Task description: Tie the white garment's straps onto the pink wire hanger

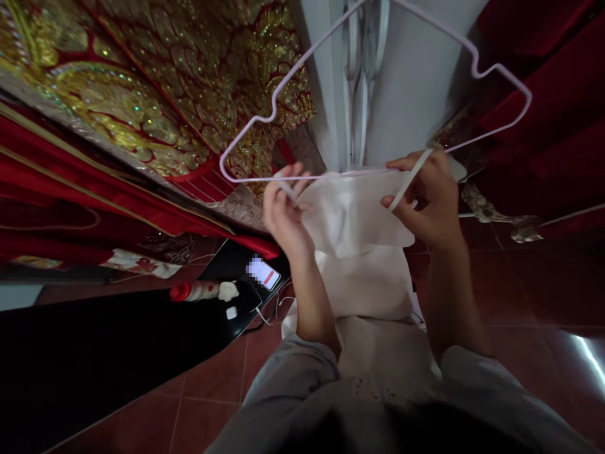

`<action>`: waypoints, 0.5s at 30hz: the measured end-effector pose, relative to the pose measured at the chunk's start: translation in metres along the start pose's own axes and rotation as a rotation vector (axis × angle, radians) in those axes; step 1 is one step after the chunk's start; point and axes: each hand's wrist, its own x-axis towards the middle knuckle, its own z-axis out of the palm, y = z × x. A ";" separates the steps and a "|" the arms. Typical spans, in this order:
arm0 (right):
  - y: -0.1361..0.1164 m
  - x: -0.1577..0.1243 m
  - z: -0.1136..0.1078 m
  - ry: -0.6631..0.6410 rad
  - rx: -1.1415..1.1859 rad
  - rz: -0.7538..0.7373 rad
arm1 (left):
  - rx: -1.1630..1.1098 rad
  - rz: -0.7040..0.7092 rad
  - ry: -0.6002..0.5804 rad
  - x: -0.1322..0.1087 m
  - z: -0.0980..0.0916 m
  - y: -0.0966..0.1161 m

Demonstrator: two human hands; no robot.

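Note:
A pale lilac wire hanger [278, 85] spans the upper middle, its long lower bar passing by both hands. From that bar's level a white fabric piece [359, 221] falls in creased layers toward my lap. My left hand [289, 211] is at the bar's left part, fingers curled, with a short white strap across them. On the other side my right hand [432, 198] keeps a white strap [411, 180] stretched between thumb and fingers, close to the bar. Whether the fabric is fastened to the hanger cannot be seen.
Gold-sequined red garments [189, 94] hang at left, dark red cloth [548, 126] at right. A pale panel with metal handles [359, 82] stands ahead. On the black table [118, 353] lie a lit phone [265, 272], a red-capped bottle [189, 291] and a small white case [231, 313].

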 end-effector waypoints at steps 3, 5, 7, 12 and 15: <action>0.005 -0.004 -0.003 0.004 0.001 -0.011 | 0.024 0.271 0.327 0.016 -0.022 -0.001; 0.006 -0.006 -0.006 -0.014 -0.010 -0.022 | 0.022 0.379 0.420 0.027 -0.034 0.006; 0.006 -0.007 -0.007 -0.020 -0.013 -0.023 | 0.043 0.419 0.322 0.038 -0.041 0.017; 0.007 -0.010 0.000 0.020 0.020 -0.054 | 0.237 0.317 -0.144 0.066 -0.034 0.052; 0.009 -0.014 0.007 0.066 0.019 -0.054 | 0.453 0.232 -0.361 0.085 -0.017 0.069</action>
